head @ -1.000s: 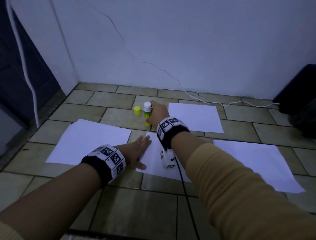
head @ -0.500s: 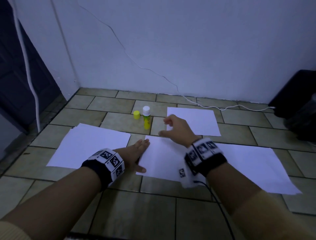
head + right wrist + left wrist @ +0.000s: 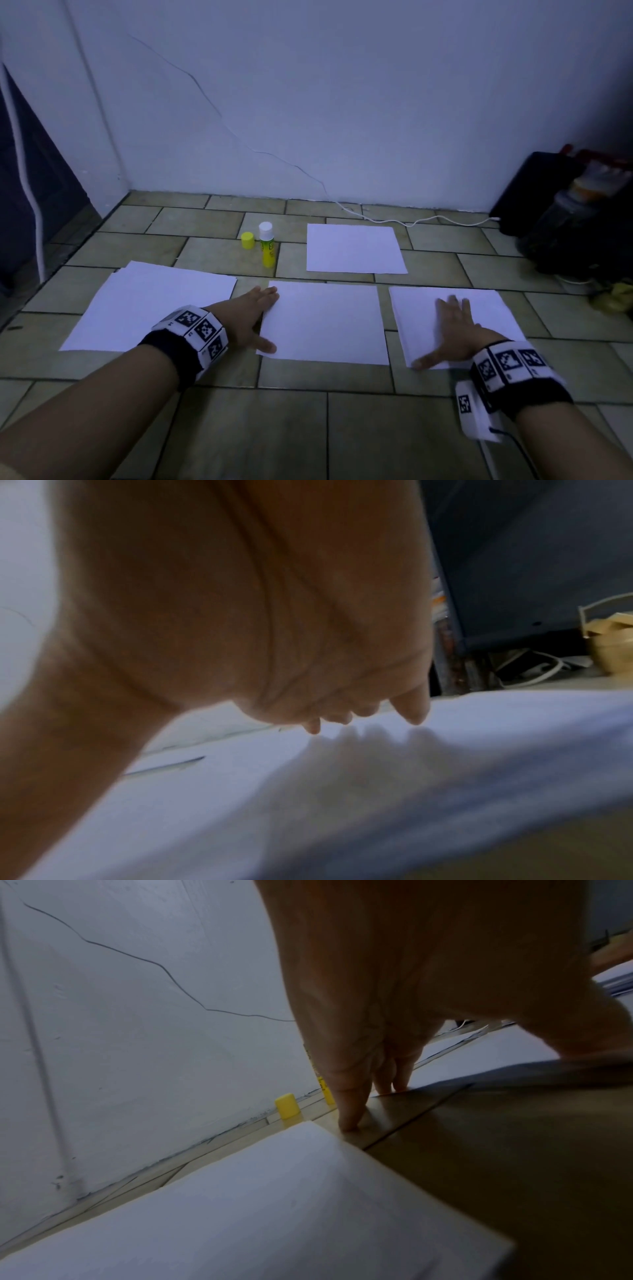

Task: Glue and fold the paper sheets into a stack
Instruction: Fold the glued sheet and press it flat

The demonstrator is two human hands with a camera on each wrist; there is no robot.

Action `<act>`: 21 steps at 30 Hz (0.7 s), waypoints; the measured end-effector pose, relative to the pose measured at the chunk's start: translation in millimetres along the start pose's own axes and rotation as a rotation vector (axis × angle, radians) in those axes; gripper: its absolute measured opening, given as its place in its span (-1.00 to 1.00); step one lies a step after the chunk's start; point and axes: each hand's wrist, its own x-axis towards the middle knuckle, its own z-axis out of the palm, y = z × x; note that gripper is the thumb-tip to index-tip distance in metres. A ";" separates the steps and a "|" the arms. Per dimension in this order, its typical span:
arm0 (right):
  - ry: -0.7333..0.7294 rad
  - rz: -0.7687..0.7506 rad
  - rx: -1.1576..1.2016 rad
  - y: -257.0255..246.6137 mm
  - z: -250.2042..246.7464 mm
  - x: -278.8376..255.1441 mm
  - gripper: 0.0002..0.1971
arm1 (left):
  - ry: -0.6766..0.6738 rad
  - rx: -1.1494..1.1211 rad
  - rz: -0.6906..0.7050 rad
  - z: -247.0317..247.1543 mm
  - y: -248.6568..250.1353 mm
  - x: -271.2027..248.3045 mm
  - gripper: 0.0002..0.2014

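With left hand (image 3: 251, 320) flat, pinning the centre sheet (image 3: 325, 322) at 9 o'clock, right hand (image 3: 448, 329) splayed, grip empty, should lift one sheet off the right pile (image 3: 479, 308) at 3 o'clock.

The paper sheets (image 3: 325, 320) are matt white and smooth, lying flat on a floor (image 3: 260, 435) of beige ceramic tiles with a faint sheen and dark grout lines. The glue stick (image 3: 267, 250) looks like glossy yellow plastic with a white cap, and the loose yellow cap (image 3: 247, 240) beside it is the same smooth plastic. The wall (image 3: 342, 102) is matt painted plaster, cracked. Black cloth wristbands (image 3: 171, 356) carry printed marker blocks.
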 end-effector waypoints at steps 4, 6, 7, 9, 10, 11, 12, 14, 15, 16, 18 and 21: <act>0.005 -0.004 0.042 4.7 10.9 3.0 0.47 | 0.025 -0.006 -0.012 -0.4 1.2 0.1 0.07; 0.011 -0.027 0.042 8.7 11.8 3.9 0.44 | 0.023 -0.005 -0.013 0.6 0.6 0.3 0.07; 0.009 -0.039 0.047 10.9 11.9 4.3 0.42 | 0.023 -0.001 -0.013 1.3 0.3 0.4 0.07; 0.002 -0.060 0.072 15.4 12.3 5.0 0.36 | 0.027 0.008 -0.009 2.5 -0.7 1.2 0.06; 0.001 -0.070 0.098 17.4 12.4 4.5 0.32 | 0.025 0.009 -0.006 2.7 -1.2 1.5 0.05; 0.005 -0.081 0.130 18.9 12.4 3.7 0.27 | 0.021 0.010 -0.004 2.8 -1.6 1.6 0.04; 0.018 -0.093 0.172 20.1 12.0 2.2 0.20 | 0.017 0.011 -0.002 3.1 -1.8 1.4 0.04; 0.047 -0.112 0.249 22.1 8.5 -1.6 0.03 | 0.014 0.014 -0.004 3.1 -1.5 0.9 0.04; 0.064 -0.114 0.274 23.4 5.6 -3.3 -0.05 | 0.013 0.019 -0.006 3.1 -1.0 0.6 0.05; 0.085 -0.112 0.293 24.5 2.1 -4.9 -0.11 | 0.015 0.026 -0.009 3.0 -0.2 0.5 0.05; 0.142 -0.104 0.336 24.7 -5.4 -7.3 -0.20 | 0.018 0.033 -0.013 3.1 1.6 0.4 0.05; 0.265 -0.101 0.393 14.7 -16.5 -13.1 -0.30 | 0.019 0.035 -0.011 3.8 2.4 0.3 0.06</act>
